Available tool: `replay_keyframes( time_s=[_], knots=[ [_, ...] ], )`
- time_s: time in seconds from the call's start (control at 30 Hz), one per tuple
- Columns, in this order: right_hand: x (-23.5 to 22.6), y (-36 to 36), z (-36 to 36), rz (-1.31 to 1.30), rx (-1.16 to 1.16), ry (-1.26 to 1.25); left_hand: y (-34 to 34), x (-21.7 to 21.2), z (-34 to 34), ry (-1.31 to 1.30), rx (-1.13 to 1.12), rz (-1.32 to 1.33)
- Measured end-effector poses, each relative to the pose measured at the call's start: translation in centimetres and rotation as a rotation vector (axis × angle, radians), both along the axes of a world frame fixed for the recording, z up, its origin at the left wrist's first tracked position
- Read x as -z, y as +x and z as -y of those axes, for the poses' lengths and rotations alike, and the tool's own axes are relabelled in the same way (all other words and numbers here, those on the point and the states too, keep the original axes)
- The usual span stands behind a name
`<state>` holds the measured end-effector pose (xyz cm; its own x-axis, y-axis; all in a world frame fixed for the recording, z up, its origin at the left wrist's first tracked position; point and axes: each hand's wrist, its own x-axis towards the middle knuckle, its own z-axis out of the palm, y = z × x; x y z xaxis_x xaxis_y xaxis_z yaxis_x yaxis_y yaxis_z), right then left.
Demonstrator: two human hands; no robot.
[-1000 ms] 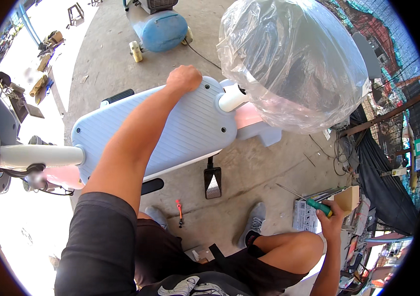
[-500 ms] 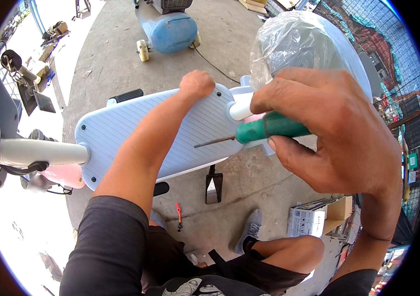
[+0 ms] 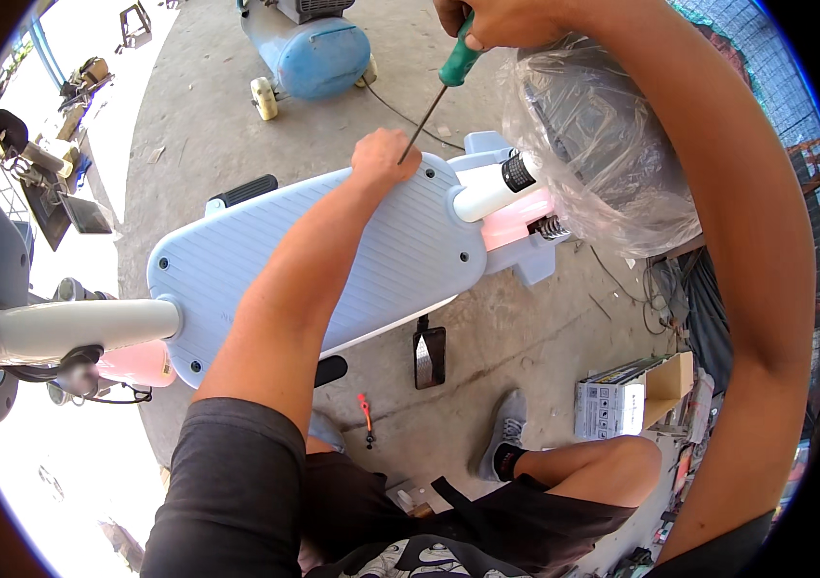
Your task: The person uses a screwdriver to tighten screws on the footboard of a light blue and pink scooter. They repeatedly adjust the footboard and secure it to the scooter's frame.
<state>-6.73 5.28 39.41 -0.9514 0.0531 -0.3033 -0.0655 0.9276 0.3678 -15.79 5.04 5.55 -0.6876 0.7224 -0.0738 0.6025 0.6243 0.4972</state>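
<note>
Overhead, right hand point(image 3: 492, 19) grips green-handled screwdriver point(image 3: 437, 85); left hand point(image 3: 383, 159) closes on ribbed pale-blue panel point(image 3: 333, 260).

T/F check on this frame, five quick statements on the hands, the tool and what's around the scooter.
1. The right hand holds a green-handled screwdriver. True.
2. The left hand rests on the pale blue floorboard panel. True.
3. The scooter seat is bare. False: clear plastic wrap covers it.
4. A red compressor tank stands on the floor. False: the tank is blue.
5. An open cardboard box sits on the concrete by the person's right knee. True.
</note>
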Motion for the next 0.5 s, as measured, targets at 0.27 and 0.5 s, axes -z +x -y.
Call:
replay_keyframes(
  time_s=[0.27,0.5],
  knots=[
    [2.2,-2.9,-3.4,0.163,0.105,0.082,-0.1,0.2,-0.4,-0.046,-0.034,0.032],
    [3.6,-2.1,-0.1,0.208,0.108,0.22,-0.1,0.7,-0.2,0.004,-0.051,0.025]
  ],
)
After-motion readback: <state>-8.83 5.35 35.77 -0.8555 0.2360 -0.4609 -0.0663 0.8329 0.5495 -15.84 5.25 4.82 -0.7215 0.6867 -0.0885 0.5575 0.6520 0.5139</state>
